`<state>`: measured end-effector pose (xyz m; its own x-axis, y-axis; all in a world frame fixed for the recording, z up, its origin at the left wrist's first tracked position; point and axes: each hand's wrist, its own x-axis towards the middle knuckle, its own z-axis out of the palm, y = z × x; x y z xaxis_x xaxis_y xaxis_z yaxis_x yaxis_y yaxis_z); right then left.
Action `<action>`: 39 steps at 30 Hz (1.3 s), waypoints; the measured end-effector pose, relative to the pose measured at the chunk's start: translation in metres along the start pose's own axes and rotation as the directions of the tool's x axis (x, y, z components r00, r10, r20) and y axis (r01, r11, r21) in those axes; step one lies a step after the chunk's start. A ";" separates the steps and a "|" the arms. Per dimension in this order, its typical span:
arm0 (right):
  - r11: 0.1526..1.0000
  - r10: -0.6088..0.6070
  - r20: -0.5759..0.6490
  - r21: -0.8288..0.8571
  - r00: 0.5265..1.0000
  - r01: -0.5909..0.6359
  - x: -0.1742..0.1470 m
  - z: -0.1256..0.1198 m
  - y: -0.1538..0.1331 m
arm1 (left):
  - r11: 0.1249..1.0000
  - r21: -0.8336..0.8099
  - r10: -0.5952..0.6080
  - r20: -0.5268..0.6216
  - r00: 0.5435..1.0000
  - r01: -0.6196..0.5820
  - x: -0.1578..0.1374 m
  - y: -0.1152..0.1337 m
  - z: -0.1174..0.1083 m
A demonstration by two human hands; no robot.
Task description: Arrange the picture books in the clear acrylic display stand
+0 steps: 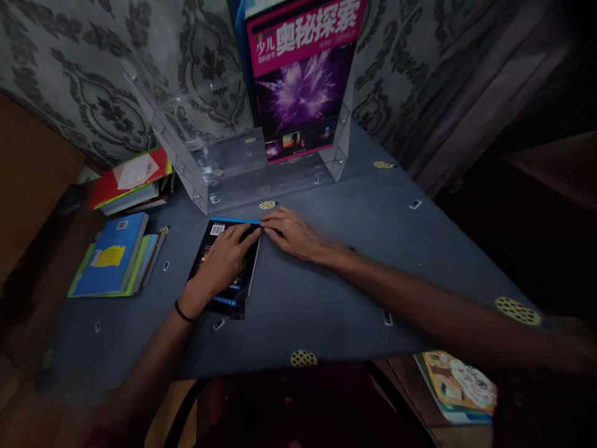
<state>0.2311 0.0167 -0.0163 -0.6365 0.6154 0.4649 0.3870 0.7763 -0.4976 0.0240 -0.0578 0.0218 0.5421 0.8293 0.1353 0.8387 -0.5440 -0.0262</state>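
Note:
A dark book [228, 301] with a blue band along its top edge and a white barcode lies on the desk in front of me. My left hand [226, 258] rests across its cover, fingers stretched toward the upper right corner. At that same corner, the fingertips of my right hand [291, 233] close on the book's edge. The two hands' fingertips nearly meet there. Part of the cover is hidden under my left hand.
Behind the book stands a clear acrylic rack [233, 186] holding a pink-and-black book [303, 93] upright. To the left are a stack topped by a blue book [112, 249] and another topped by a red book [125, 177]. A colourful book [459, 382] lies below the desk [336, 311].

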 end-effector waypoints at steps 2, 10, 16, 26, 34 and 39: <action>0.999 -0.022 0.019 -0.024 1.000 0.022 -0.001 0.001 -0.002 | 1.000 -0.027 0.000 0.015 1.000 0.000 -0.007 -0.001 0.000; 0.995 -0.063 0.039 -0.074 0.997 0.066 -0.003 0.007 -0.003 | 0.991 -0.131 0.007 0.051 0.999 -0.001 -0.040 0.002 -0.006; 0.993 -0.085 0.057 -0.083 0.995 0.090 -0.005 0.007 -0.005 | 0.989 -0.145 0.003 0.047 0.999 0.004 -0.060 0.011 -0.011; 0.990 -0.109 0.083 -0.084 0.991 0.116 -0.008 0.009 -0.005 | 0.986 -0.165 -0.013 0.079 0.997 0.026 -0.102 0.025 -0.018; 0.977 -0.173 0.108 -0.106 0.979 0.185 -0.010 0.012 -0.015 | 0.954 -0.301 -0.003 0.010 1.000 0.006 -0.142 0.038 -0.028; 0.936 -0.344 0.120 -0.026 0.931 0.350 -0.021 0.017 -0.045 | 0.944 -0.330 -0.021 -0.005 1.000 0.018 -0.154 0.046 -0.029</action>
<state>0.2161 -0.0334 -0.0166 -0.8061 0.2891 0.5163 0.1571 0.9458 -0.2843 -0.0222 -0.2147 0.0286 0.5241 0.8399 0.1408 0.7844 -0.5405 0.3044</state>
